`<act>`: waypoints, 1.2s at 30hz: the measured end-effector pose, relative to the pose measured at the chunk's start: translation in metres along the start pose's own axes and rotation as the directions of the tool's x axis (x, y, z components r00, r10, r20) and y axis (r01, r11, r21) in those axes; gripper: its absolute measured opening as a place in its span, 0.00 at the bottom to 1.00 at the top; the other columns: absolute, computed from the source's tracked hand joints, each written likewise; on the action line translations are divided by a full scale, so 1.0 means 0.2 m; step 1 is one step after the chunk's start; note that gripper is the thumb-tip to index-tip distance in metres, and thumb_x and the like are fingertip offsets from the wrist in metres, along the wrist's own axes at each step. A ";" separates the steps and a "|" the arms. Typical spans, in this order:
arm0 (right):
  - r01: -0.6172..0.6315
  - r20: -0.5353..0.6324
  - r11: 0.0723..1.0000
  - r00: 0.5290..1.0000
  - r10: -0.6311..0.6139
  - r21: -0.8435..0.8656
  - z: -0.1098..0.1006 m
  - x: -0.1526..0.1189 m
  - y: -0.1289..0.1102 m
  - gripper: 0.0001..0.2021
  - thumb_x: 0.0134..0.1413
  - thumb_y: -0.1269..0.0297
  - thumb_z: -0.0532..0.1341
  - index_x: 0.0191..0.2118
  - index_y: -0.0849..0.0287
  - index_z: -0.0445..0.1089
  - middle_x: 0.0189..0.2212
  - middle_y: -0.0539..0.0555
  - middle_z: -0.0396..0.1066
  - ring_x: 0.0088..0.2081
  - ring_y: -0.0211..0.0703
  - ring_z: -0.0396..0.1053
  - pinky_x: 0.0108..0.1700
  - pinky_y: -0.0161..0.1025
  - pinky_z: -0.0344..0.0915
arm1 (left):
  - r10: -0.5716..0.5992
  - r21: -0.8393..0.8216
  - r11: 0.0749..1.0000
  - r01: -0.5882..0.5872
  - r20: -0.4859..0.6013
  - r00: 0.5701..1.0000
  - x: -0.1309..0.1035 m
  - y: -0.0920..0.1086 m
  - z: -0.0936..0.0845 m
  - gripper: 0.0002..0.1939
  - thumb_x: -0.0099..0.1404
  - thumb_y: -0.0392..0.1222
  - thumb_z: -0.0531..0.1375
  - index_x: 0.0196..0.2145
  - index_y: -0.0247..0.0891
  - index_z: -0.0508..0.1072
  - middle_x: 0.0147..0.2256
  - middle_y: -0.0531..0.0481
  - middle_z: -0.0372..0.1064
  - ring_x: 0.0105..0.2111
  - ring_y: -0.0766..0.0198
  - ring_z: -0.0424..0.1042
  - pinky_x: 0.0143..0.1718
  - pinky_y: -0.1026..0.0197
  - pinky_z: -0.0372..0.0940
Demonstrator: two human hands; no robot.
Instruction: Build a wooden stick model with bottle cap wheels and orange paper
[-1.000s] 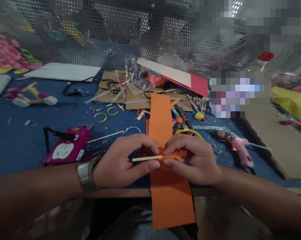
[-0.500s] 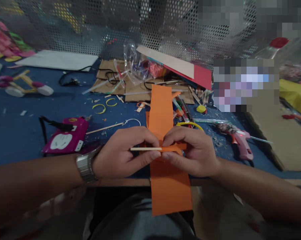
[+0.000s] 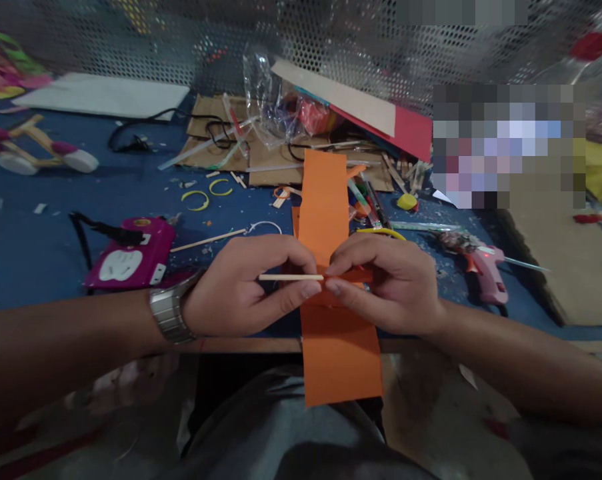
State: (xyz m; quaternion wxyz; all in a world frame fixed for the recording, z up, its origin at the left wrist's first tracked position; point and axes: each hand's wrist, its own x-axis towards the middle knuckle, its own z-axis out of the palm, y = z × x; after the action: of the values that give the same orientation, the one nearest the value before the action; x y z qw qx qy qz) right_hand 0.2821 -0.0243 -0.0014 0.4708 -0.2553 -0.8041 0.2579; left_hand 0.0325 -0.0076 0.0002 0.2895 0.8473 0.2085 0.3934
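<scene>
Between thumb and fingers, my left hand (image 3: 253,283) pinches a thin wooden stick (image 3: 288,277) held level. My right hand (image 3: 385,280) is closed on a narrow orange paper strip (image 3: 358,275), whose left end meets the stick's tip between the two hands. Fingertips hide how the strip and stick join. Beneath both hands lies a long orange paper sheet (image 3: 325,193), reaching from the table over its front edge towards my lap.
A pink glue gun (image 3: 491,277) lies at the right, beside brown cardboard (image 3: 555,267). On the left are a purple power adapter (image 3: 133,253) and a wooden-stick model (image 3: 35,150). Scraps, coloured card (image 3: 411,137) and clear plastic (image 3: 261,107) cover the back.
The view has tilted down a little, so everything sits higher in the picture. The orange strip has turned and shows darker; both hands keep their pinch.
</scene>
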 end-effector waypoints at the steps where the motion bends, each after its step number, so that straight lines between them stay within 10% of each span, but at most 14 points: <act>1: -0.006 0.001 1.000 1.000 0.006 -0.005 0.00 0.00 0.00 0.05 0.65 0.69 0.75 0.42 0.55 0.79 0.36 0.53 0.87 0.34 0.41 0.83 0.39 0.37 0.79 | -0.021 0.005 1.000 0.021 0.010 1.000 0.00 0.00 0.00 0.04 0.78 0.40 0.67 0.43 0.40 0.77 0.34 0.53 0.80 0.32 0.66 0.78 0.36 0.64 0.70; 36: 0.062 0.024 0.992 0.998 -0.065 0.109 0.01 0.00 0.03 0.03 0.69 0.71 0.72 0.43 0.57 0.80 0.36 0.55 0.86 0.38 0.40 0.84 0.42 0.36 0.80 | 0.041 0.042 0.998 -0.043 0.045 0.998 0.00 -0.01 0.03 0.04 0.80 0.41 0.66 0.45 0.40 0.77 0.38 0.51 0.82 0.37 0.63 0.80 0.42 0.62 0.71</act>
State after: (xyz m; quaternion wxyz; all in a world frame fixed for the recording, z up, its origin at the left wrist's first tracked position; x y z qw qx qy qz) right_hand 0.2803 -0.0199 -0.0057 0.4809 -0.2002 -0.8031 0.2892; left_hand 0.0361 -0.0086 -0.0040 0.2674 0.8659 0.1926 0.3762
